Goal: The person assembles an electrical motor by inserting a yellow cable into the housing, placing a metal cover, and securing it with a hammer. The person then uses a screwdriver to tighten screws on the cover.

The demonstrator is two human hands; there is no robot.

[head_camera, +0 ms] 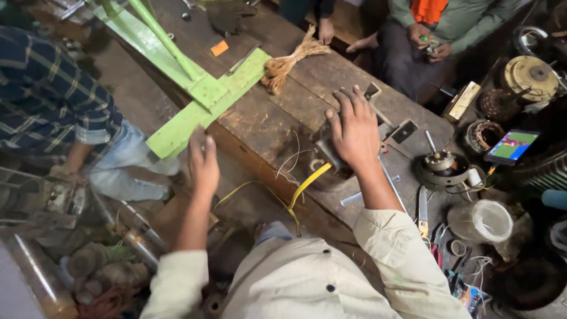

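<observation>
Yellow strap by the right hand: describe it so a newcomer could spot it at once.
Start at the long dark wooden workbench across the middle. At its near edge the person's right hand rests on a dark metal part; the flat yellow strap runs down from just below that part and hangs over the bench edge. It is the only bright yellow band there, unlike the thin pale wires beside it.

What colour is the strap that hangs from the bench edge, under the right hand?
The strap is yellow, seen in the head view, below the right hand.
</observation>
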